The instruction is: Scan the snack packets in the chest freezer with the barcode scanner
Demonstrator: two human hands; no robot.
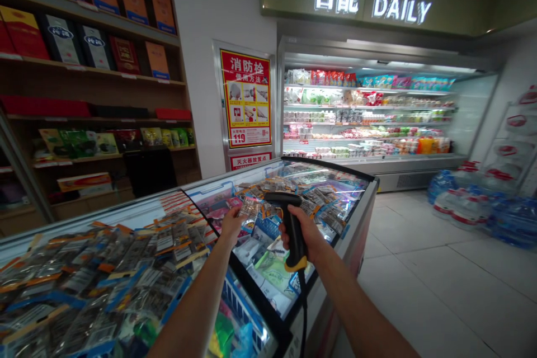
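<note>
My right hand (304, 232) is wrapped round the grip of a black and yellow barcode scanner (296, 238), whose head points to the left. A cable hangs down from its base. Just left of the scanner's head, my left hand (232, 224) pinches a small clear plastic packet (249, 208) with printing on it. Both hands are above the glass top of a chest freezer (356, 218). Many similar flat packets (138, 257) with orange and blue edges lie spread over the glass on the left, and more packets (321, 201) lie behind the scanner.
Bagged goods show inside the freezer under the glass. Shelves of boxes (100, 45) stand at the left, beside a red and yellow wall notice (247, 98). A lit open fridge (369, 117) runs along the back. Water bottles (461, 201) stand on the tiled floor at right.
</note>
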